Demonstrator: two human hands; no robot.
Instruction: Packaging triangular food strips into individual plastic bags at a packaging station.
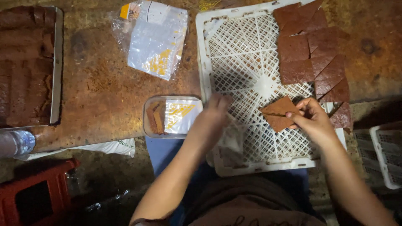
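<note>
My right hand pinches a flat brown square slice over the white plastic lattice tray. More brown slices lie overlapping along the tray's right side. My left hand is blurred, hovering at the tray's left edge with fingers spread and nothing visible in it, just right of a clear plastic container that holds two brown pieces and a clear bag with yellow print.
A stack of clear printed bags lies on the rusty brown table. A metal pan of brown slab sits at far left, a plastic bottle below it. A red stool stands lower left; white crates at right.
</note>
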